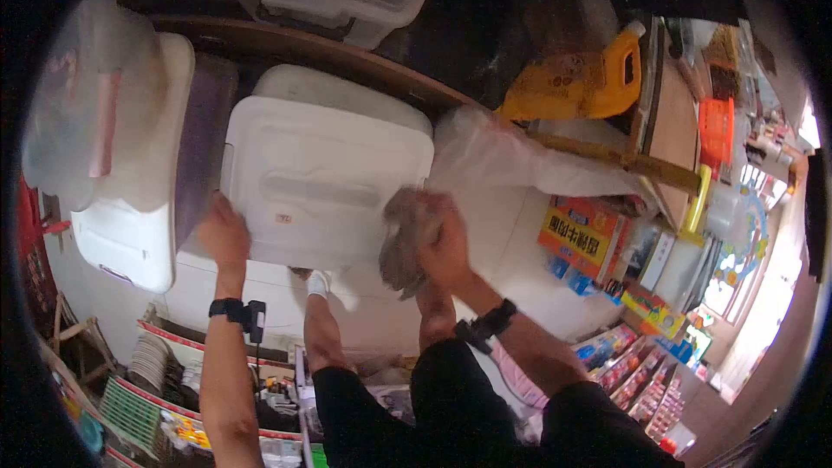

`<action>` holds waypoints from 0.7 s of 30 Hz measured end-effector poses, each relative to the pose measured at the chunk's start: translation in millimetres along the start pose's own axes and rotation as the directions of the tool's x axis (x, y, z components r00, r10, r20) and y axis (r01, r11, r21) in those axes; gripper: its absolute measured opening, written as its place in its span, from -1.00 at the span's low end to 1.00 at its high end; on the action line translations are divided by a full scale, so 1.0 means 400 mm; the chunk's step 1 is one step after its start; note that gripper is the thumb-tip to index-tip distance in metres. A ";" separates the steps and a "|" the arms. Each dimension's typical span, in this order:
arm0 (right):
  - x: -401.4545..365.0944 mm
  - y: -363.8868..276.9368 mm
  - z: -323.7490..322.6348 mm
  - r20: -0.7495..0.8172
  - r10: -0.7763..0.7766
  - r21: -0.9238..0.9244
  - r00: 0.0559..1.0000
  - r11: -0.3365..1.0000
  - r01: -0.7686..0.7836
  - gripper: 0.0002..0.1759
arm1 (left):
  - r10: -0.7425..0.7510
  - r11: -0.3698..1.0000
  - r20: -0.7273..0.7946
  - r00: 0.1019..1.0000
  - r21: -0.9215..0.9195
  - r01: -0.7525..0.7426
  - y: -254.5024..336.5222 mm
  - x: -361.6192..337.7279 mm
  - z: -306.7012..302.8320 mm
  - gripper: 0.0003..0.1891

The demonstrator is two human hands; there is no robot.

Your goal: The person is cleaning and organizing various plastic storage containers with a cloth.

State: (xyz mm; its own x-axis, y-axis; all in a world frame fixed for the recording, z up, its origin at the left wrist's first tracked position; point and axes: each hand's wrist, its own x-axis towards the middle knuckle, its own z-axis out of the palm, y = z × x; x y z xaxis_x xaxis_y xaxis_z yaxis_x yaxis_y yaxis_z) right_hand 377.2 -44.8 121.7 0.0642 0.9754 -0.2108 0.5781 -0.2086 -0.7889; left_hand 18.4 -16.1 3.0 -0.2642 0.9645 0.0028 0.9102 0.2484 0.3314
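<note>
A white plastic storage box point(325, 173) with a lid and a small sticker is in front of me, above the pale tiled floor. At its left edge is my left hand point(225, 232), somewhat blurred, its fingers curled against the box's side. My right hand point(444, 241) is closed around a crumpled grey-brown cloth point(402, 243), which lies against the box's right front corner. Behind the box, the rounded edge of another whitish lid point(347, 87) shows.
More white bins point(126, 243) stand at left, one under plastic wrapping. A yellow jug point(572, 82) lies on a shelf at upper right, above a clear plastic bag point(494, 156). An orange-red carton point(582, 238) is at right. Racks of goods point(165, 390) stand behind my legs.
</note>
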 end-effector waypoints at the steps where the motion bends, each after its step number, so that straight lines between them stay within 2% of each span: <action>1: 0.068 0.013 -0.031 -0.159 -0.137 -0.122 0.978 0.986 0.118 -0.54 | 0.047 0.998 -0.028 0.999 0.039 -0.046 -0.014 -0.005 0.012 -0.50; 2: 0.168 0.035 -0.068 -0.219 -0.119 -0.094 0.969 0.991 0.101 -0.54 | 0.083 0.993 -0.102 0.991 0.091 -0.074 -0.029 -0.004 0.028 -0.53; 3: 0.276 0.092 -0.100 -0.294 -0.250 -0.244 0.922 0.953 0.181 -0.52 | 0.066 0.994 -0.097 0.993 0.090 -0.057 -0.023 -0.008 0.022 -0.53; 4: 0.377 0.030 -0.130 -0.372 -0.172 -0.166 0.912 0.979 0.117 -0.48 | -0.003 0.998 -0.039 0.999 0.058 0.005 -0.008 -0.007 0.000 -0.53; 5: 0.493 0.093 -0.154 -0.440 -0.289 -0.286 0.850 0.943 0.172 -0.43 | -0.072 0.997 0.016 0.997 0.025 0.072 0.013 -0.005 -0.014 -0.54; 7: 0.693 0.104 -0.206 -0.425 -0.280 -0.194 0.861 0.957 0.216 -0.40 | -0.143 0.989 0.011 0.990 0.051 0.142 0.027 -0.006 -0.007 -0.54; 9: 0.851 0.185 -0.244 -0.399 -0.412 -0.379 0.819 0.887 0.262 -0.36 | -0.211 0.974 0.021 0.977 0.091 0.208 0.008 -0.020 0.000 -0.55; 10: 0.951 0.233 -0.315 -0.381 -0.418 -0.378 0.825 0.884 0.273 -0.36 | -0.160 0.983 0.007 0.987 0.097 0.158 -0.014 -0.023 0.004 -0.53; 11: 1.061 0.284 -0.416 -0.119 -0.232 -0.318 0.965 0.930 0.184 -0.34 | -0.107 0.989 -0.006 0.994 0.103 0.107 -0.021 -0.025 0.007 -0.52; 12: 1.130 0.316 -0.454 0.163 -0.025 -0.289 0.986 0.955 0.073 -0.32 | -0.123 0.990 -0.070 0.990 0.058 0.127 -0.008 -0.018 0.004 -0.49; 13: 1.151 0.318 -0.434 0.178 -0.028 -0.293 0.984 0.953 0.080 -0.32 | -0.139 0.988 -0.069 0.988 0.058 0.144 -0.009 -0.019 0.003 -0.49; 14: 1.177 0.316 -0.410 -0.071 -0.338 -0.588 0.938 0.774 0.234 -0.28 | -0.182 0.980 -0.045 0.982 0.075 0.185 -0.010 -0.019 0.005 -0.47; 15: 1.200 0.312 -0.391 -0.192 -0.660 -0.837 0.726 0.496 0.229 -0.24 | -0.224 0.970 -0.018 0.974 0.092 0.225 -0.017 -0.022 0.012 -0.46; 16: 1.220 0.299 -0.376 -0.176 -0.662 -0.836 0.729 0.492 0.245 -0.24 | -0.057 0.988 -0.098 0.993 0.135 0.070 -0.027 -0.023 0.011 -0.46; 17: 1.245 0.279 -0.369 -0.332 -0.514 -0.777 0.791 0.625 0.079 -0.22 | -0.074 0.987 -0.096 0.993 0.134 0.086 -0.034 -0.029 0.008 -0.46; 18: 1.270 0.260 -0.368 -0.473 -0.341 -0.687 0.812 0.720 -0.098 -0.20 | -0.211 0.976 -0.033 0.977 0.052 0.213 -0.017 -0.021 -0.010 -0.46; 19: 1.283 0.247 -0.394 -0.463 -0.348 -0.693 0.815 0.715 -0.088 -0.20 | -0.337 0.941 0.040 0.940 -0.023 0.339 -0.005 -0.018 -0.010 -0.47; 20: 1.280 0.239 -0.442 -0.188 -0.361 -0.698 0.914 0.704 0.134 -0.16 | -0.206 0.979 -0.112 0.972 -0.036 0.203 -0.018 -0.030 0.010 -0.48; 21: 1.286 0.236 -0.467 0.103 -0.373 -0.629 0.922 0.694 0.351 -0.11 | -0.217 0.976 -0.117 0.969 -0.032 0.215 -0.018 -0.035 0.016 -0.48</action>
State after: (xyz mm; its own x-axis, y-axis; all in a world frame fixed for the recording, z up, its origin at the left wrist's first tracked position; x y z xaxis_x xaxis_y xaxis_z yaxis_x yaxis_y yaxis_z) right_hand 616.6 450.5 46.6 -0.2405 0.9698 0.0404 0.9352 0.2426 -0.2581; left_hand 17.4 -30.8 -5.3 -0.4911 0.8701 0.0410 0.8213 0.4469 0.3545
